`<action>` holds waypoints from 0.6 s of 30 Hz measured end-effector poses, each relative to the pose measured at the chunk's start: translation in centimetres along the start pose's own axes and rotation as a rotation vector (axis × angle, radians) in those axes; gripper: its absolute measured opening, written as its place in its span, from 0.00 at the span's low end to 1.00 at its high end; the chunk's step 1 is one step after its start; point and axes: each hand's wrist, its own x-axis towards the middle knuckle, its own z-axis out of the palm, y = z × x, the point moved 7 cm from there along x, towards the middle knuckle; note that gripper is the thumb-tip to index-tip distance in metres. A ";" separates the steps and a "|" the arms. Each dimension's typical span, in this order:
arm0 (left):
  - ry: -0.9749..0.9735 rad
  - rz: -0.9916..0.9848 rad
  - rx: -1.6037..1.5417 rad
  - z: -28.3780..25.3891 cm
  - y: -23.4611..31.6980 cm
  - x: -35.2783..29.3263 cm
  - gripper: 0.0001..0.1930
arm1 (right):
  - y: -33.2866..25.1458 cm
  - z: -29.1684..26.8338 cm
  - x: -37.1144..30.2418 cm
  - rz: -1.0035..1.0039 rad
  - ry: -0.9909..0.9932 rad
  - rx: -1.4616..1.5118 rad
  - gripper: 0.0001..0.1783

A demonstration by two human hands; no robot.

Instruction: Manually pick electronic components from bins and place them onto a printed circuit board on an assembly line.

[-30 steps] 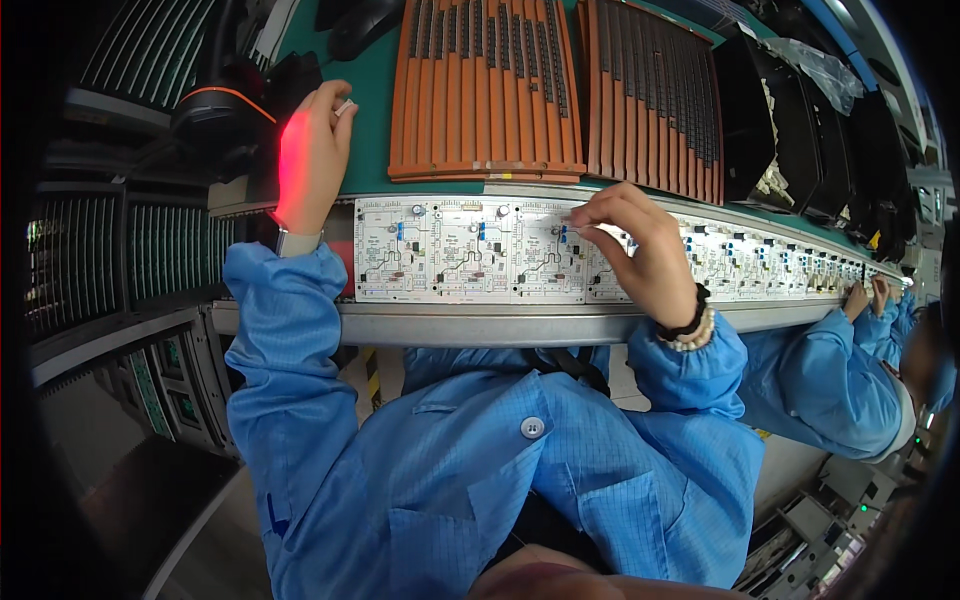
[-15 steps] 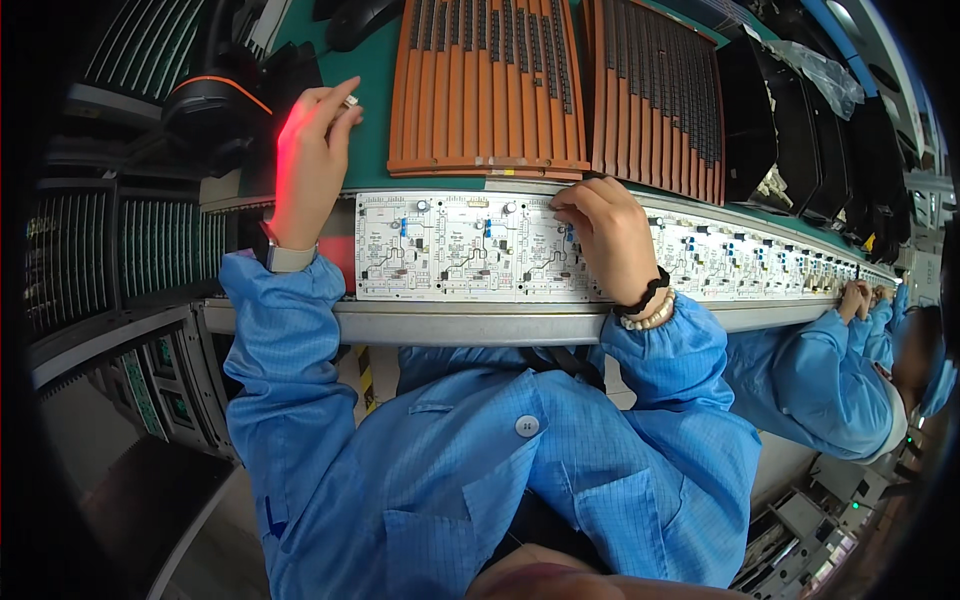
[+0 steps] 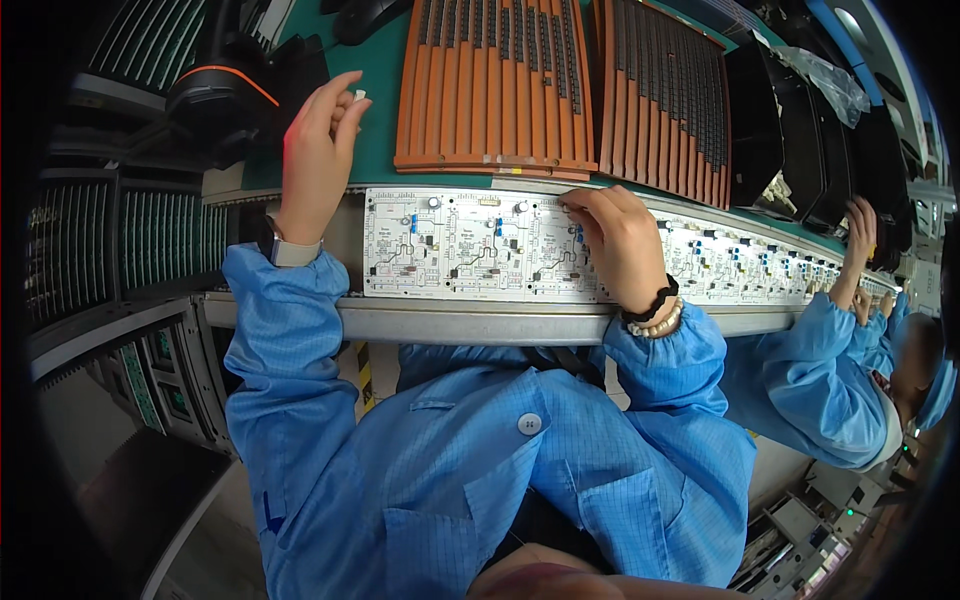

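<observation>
My left hand [image 3: 322, 160] is raised over the green mat, left of the orange trays, and pinches a small white connector [image 3: 360, 95] between thumb and fingers. A white circuit board panel [image 3: 405, 270] lies in the rail in front of me, carrying blue parts, round capacitors and small dark components. My right hand [image 3: 628, 250] rests over the panel, its fingertips pressed together near the board's far edge. Whatever those fingertips hold, if anything, is hidden from view.
Two orange slotted trays [image 3: 495, 130] [image 3: 665, 110] filled with rows of black parts stand behind the rail. Black bins [image 3: 755, 140] with pale parts sit at the right. A co-worker's hand [image 3: 860, 235] reaches near them. A black scanner [image 3: 220, 95] stands at the left.
The red light on my left hand has mostly faded. My right hand stays at the far edge of the panel. The co-worker's hand has risen from the boards toward the black bins.
</observation>
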 end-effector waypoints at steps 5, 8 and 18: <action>0.015 -0.011 -0.046 -0.4 -0.2 -0.5 0.09 | 0.1 -0.2 0.2 0.027 -0.017 0.013 0.11; -0.030 -0.021 -0.061 -0.6 1.1 -1.1 0.08 | 0.4 -0.2 0.2 0.028 -0.019 0.036 0.12; -0.214 0.179 0.223 -0.8 6.3 -5.2 0.08 | 0.6 -0.8 0.1 0.052 -0.031 -0.013 0.10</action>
